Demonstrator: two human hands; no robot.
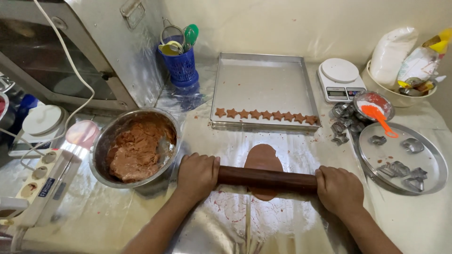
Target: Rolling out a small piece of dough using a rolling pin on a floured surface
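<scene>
A dark brown wooden rolling pin [266,178] lies across a flat oval of brown dough [263,158] on the plastic-covered counter. My left hand [197,174] grips the pin's left end and my right hand [337,188] grips its right end. Beyond the dough stands a square metal baking tray [263,80] with a row of several brown star-shaped dough pieces [266,114] along its near edge. To the left, a metal bowl [106,141] holds a mass of brown dough [139,150].
A round metal plate [435,164] with several metal cutters sits at right, with a small flour dish and orange spoon [380,117] above it. A white kitchen scale [340,79], a blue utensil holder [181,66], an oven [70,51] and a power strip [42,181] surround the work spot.
</scene>
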